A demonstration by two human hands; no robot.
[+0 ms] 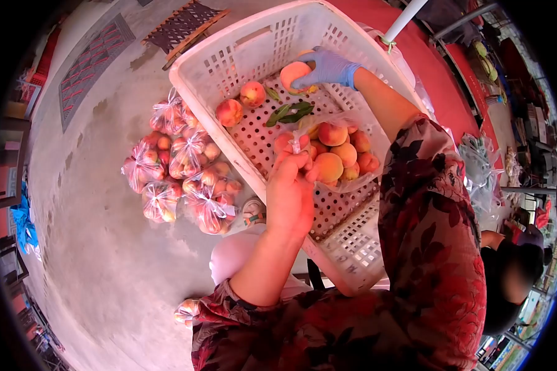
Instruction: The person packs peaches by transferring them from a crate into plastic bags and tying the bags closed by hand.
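My bare left hand (291,191) is closed on the rim of a clear plastic bag (372,127). Several peaches (329,167) lie in that bag, which rests inside a white plastic crate (235,145). My right hand, in a blue glove (329,68), has its fingers curled round a peach (294,75) near the far wall of the crate. Another peach is partly hidden behind the glove. Two loose peaches (252,94) and some green leaves (291,113) lie on the perforated crate floor.
Several tied bags of peaches (185,157) stand on the concrete floor left of the crate. One more bag (187,312) sits lower left. A woven stool (182,28) and a mat (98,68) are beyond. Plastic bags (479,167) hang at right, near a person in black (507,284).
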